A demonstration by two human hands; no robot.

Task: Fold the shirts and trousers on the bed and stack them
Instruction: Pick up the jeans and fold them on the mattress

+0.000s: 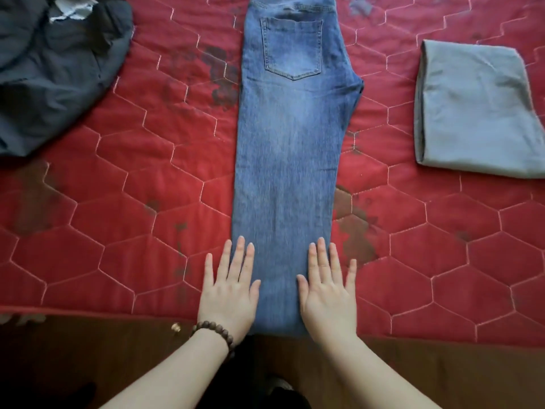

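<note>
While you lean over the bed, both of your hands lie flat on the blue jeans [290, 160]. Your left hand [228, 293] has its fingers straight and spread wide. It sits on the left edge of the jeans, near the bottom end, and its outer fingers reach onto the red quilt [118, 202]. Your right hand [328, 293] is the same, with fingers straight and spread wide, and it sits on the right edge of the jeans. Neither hand grips anything; they just press down.

The jeans lie in the middle of the bed, folded in half the long way, one leg on top of the other. They run straight away from you, and a back pocket [292, 48] faces up at the far end. The bottom end of the jeans is at the near edge of the bed, between your hands.

You wear a bead bracelet [215, 335] on your left wrist.

A folded grey cloth [472, 113] lies on the quilt to the right, well apart from the jeans. A dark pile of clothes [56, 75], not folded, lies at the far left.
</note>
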